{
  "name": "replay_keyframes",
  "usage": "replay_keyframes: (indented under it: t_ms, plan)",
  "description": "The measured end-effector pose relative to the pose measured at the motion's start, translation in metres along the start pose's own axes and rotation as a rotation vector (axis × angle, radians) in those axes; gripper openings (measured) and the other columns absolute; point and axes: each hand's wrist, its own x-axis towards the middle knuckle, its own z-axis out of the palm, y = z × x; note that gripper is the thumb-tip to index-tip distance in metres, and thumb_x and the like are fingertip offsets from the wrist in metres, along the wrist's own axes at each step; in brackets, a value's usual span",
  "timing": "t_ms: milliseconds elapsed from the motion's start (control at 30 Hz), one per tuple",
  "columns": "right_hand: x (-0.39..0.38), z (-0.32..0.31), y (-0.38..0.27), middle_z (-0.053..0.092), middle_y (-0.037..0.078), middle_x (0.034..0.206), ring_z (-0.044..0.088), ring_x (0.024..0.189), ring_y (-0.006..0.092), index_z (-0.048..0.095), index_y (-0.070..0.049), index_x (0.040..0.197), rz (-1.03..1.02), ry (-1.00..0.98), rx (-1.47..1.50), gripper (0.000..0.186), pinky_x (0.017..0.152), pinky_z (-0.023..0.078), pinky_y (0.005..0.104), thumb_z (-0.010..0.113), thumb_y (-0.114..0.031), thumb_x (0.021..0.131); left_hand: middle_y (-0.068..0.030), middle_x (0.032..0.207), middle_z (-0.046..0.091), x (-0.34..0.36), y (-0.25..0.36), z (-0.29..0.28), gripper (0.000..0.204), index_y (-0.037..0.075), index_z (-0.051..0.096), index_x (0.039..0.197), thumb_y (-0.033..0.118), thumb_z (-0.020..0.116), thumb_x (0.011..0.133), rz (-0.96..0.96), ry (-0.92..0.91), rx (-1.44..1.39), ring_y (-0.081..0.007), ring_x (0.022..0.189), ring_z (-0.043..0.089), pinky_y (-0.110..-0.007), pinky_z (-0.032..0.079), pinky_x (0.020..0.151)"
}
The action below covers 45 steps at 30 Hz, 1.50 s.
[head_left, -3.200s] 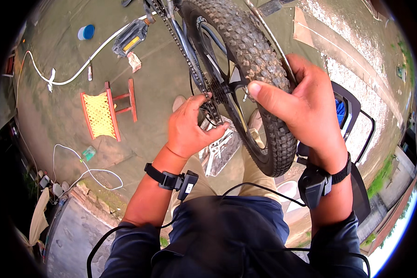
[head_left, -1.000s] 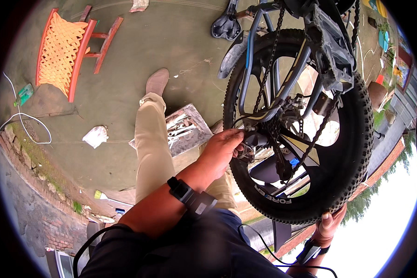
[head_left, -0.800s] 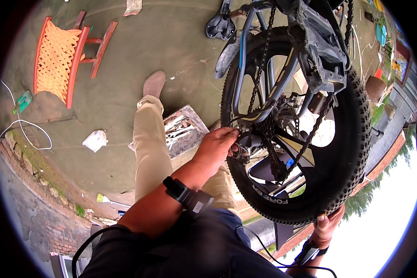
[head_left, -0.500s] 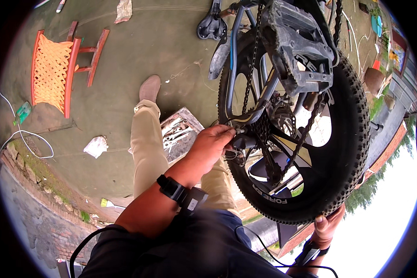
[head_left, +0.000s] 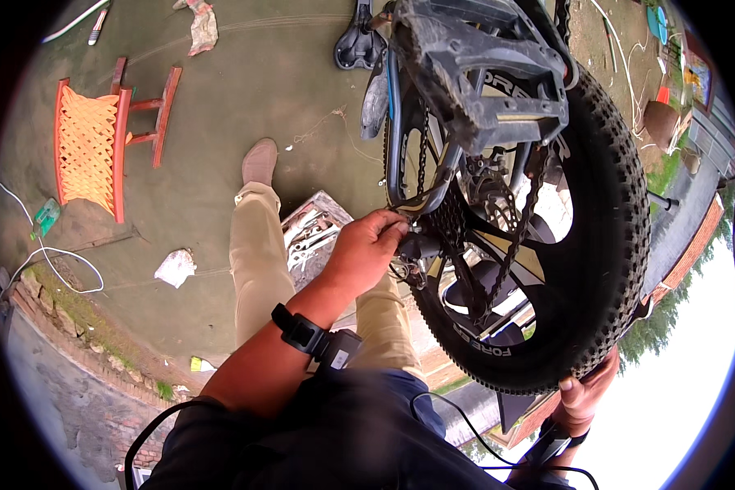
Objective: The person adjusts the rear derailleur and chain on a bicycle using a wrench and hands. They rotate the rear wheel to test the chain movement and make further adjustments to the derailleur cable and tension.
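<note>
A bicycle fills the right half of the view, its saddle (head_left: pixel 358 42) low near the ground and a worn black pedal (head_left: pixel 482 73) close to me. Its rear wheel has wide spokes and a knobbly black tyre (head_left: pixel 625 188). My left hand (head_left: pixel 366 255) is closed at the wheel's hub end, thumb and fingers pinched beside the frame and the derailleur (head_left: pixel 416 249); whatever they pinch is hidden. The chain (head_left: pixel 510 253) runs just right of it. My right hand (head_left: pixel 586 394) grips the tyre's near edge, thumb on the tread, other fingers mostly hidden behind.
On the ground by my feet sits a tray of wrenches (head_left: pixel 312 233). A low stool with an orange woven seat (head_left: pixel 87 151) lies on its side at the left. A white cable (head_left: pixel 53 257), a green object (head_left: pixel 46 217) and a crumpled white bag (head_left: pixel 175 268) lie nearby.
The view has shifted slightly, so the pedal and frame appear farther left. Both hands keep their places, the left at the hub end and the right on the tyre.
</note>
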Motion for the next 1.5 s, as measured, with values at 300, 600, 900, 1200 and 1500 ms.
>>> replay_keyframes:
  t_ms: [300, 600, 900, 1200, 1500]
  plan:
    - [-0.002, -0.002, -0.005, 0.065, 0.007, 0.11, 0.061, 0.1, 0.0176, 0.058, 0.006, 0.119, 0.093, -0.053, 0.04, 0.091, 0.092, 0.046, 0.0307, 0.093, -0.055, 0.061, -0.0024, 0.088, 0.071, 0.002, 0.018, -0.004, 0.015, -0.002, 0.07, 0.105, 0.009, 0.064, 0.098, -0.066, -0.021, 0.079, -0.0071, 0.08, 0.058, -0.024, 0.048, 0.074]
    - [-0.013, 0.008, 0.009, 0.07, 0.009, 0.103, 0.064, 0.095, 0.0189, 0.061, 0.009, 0.114, 0.102, -0.125, 0.105, 0.081, 0.089, 0.05, 0.0316, 0.09, -0.049, 0.066, 0.0015, 0.079, 0.064, 0.0, 0.015, 0.003, 0.014, 0.002, 0.071, 0.104, 0.013, 0.066, 0.098, -0.069, 0.069, -0.075, -0.0058, 0.064, 0.051, -0.023, 0.043, 0.058]
    - [-0.02, 0.007, 0.019, 0.07, 0.01, 0.108, 0.065, 0.098, 0.0186, 0.061, 0.009, 0.116, 0.155, -0.16, 0.183, 0.081, 0.093, 0.049, 0.0327, 0.092, -0.045, 0.063, 0.0016, 0.083, 0.066, -0.002, 0.017, 0.009, 0.013, 0.003, 0.071, 0.105, 0.013, 0.065, 0.099, -0.153, 0.108, -0.072, -0.0055, 0.066, 0.053, -0.022, 0.044, 0.059]
    - [-0.007, -0.008, 0.014, 0.069, 0.01, 0.107, 0.065, 0.097, 0.0193, 0.06, 0.009, 0.114, 0.081, -0.211, 0.093, 0.088, 0.091, 0.05, 0.0328, 0.093, -0.052, 0.06, 0.0016, 0.086, 0.066, -0.003, 0.015, 0.008, 0.013, 0.002, 0.07, 0.105, 0.011, 0.061, 0.101, -0.163, 0.058, -0.131, -0.0049, 0.07, 0.054, -0.022, 0.045, 0.062]
    - [0.007, -0.004, 0.011, 0.07, 0.011, 0.09, 0.066, 0.078, 0.02, 0.063, 0.005, 0.103, -0.044, -0.031, 0.113, 0.08, 0.076, 0.053, 0.0327, 0.089, -0.056, 0.059, 0.0007, 0.089, 0.066, -0.001, 0.012, 0.014, 0.02, 0.001, 0.069, 0.111, 0.018, 0.059, 0.103, -0.125, 0.013, -0.092, -0.0063, 0.072, 0.053, -0.022, 0.044, 0.065]
